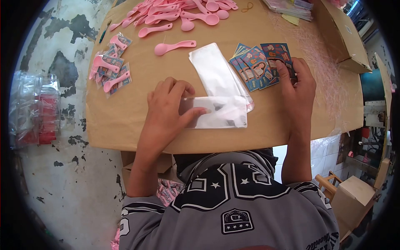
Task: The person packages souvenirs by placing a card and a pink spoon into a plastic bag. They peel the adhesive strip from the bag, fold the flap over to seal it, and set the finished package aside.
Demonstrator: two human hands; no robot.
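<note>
My left hand [168,108] grips the left end of a clear plastic bag [225,121], thumb on top and fingers curled at its edge. That bag lies crosswise over the lower end of a stack of similar clear bags [212,71]. On the right, my right hand [296,83] pinches a dark blue printed card [276,52] between thumb and fingers. Fanned out just left of it are several more printed cards [250,68]. A single pink spoon [175,47] rests above the bags.
A heap of pink spoons [166,12] covers the table's far side. Several packed bags with spoons and cards [111,66] lie at the left. A cardboard box [343,33] and pink shredded strands [321,62] are at the right, a pen [104,33] at the far left edge.
</note>
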